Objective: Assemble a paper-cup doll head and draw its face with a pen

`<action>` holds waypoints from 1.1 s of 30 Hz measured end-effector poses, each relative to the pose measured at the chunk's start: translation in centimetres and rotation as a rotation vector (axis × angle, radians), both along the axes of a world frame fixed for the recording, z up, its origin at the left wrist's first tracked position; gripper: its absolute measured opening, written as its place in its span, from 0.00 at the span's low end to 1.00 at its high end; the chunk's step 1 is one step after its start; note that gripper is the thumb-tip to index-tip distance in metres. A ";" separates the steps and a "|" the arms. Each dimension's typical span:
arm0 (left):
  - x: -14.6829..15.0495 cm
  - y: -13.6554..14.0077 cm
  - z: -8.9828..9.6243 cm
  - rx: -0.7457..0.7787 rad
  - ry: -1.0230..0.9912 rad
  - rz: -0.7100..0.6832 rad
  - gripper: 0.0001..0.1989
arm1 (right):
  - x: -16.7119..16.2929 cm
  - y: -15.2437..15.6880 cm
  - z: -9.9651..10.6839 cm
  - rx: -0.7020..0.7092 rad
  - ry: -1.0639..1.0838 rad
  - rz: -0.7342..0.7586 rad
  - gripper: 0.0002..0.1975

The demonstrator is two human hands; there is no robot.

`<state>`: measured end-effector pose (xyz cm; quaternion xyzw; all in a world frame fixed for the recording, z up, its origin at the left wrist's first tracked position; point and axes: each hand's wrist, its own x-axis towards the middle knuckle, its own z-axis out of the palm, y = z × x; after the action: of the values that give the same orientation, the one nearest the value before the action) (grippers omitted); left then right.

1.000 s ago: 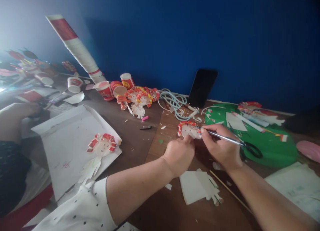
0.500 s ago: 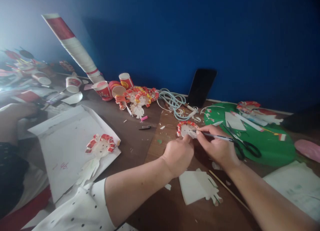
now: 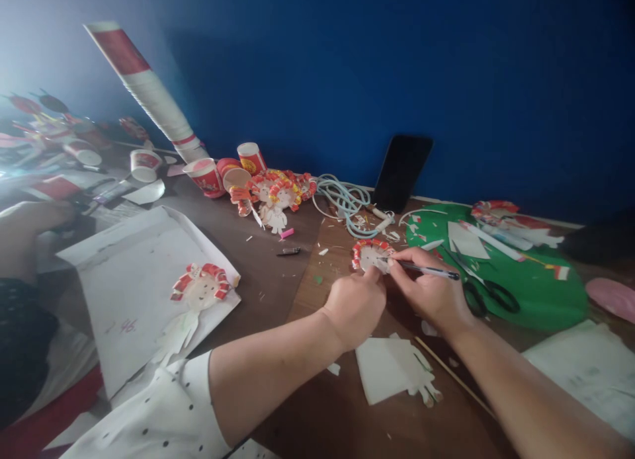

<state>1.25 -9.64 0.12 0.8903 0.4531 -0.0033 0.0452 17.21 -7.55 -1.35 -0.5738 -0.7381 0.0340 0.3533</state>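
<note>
Between my hands lies a small paper doll (image 3: 368, 255) with a white face and a frill of red and white folded pieces round its head. My right hand (image 3: 431, 287) is closed on a pen (image 3: 426, 269), whose tip meets the face. My left hand (image 3: 354, 307) is closed at the lower edge of the doll, its fingertips pressed on the paper; part of the doll is hidden behind it. Nearer to me lies a white paper piece (image 3: 389, 370) with a cut fringe. Scissors (image 3: 489, 290) with black handles rest right of my right hand.
A green disc (image 3: 540, 300) carries paper scraps and markers. A phone (image 3: 404, 171) leans on the blue wall beside a coiled cable (image 3: 342, 198). Paper cups (image 3: 204, 178) and finished dolls (image 3: 280, 198) stand behind. Another doll (image 3: 201, 290) lies on a white envelope (image 3: 124, 280). At far left is another person's arm (image 3: 34, 231).
The pen's rear end has swung slightly toward me and to the left, while its tip stays on the doll's face. My left hand holds its place; the view has shifted a little.
</note>
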 end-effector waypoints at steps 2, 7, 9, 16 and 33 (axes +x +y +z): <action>0.0 0.0 0.0 -0.007 0.008 -0.009 0.11 | 0.0 0.0 -0.1 0.000 -0.008 0.000 0.07; 0.0 0.0 0.1 -0.015 0.018 -0.012 0.11 | 0.1 0.1 -0.3 -0.010 -0.016 -0.006 0.07; 0.0 0.0 0.1 -0.014 0.007 -0.010 0.12 | 0.0 0.2 -0.3 -0.018 -0.020 -0.009 0.07; 0.0 0.0 -0.1 0.011 -0.033 -0.014 0.11 | 0.0 0.1 -0.3 -0.046 -0.022 -0.032 0.07; 0.0 0.0 -0.1 0.002 -0.008 -0.011 0.12 | 0.1 0.2 -0.5 -0.052 -0.030 -0.044 0.07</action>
<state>1.26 -9.60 0.06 0.8928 0.4481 0.0006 0.0463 17.30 -7.34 -1.87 -0.5994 -0.7293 0.0370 0.3278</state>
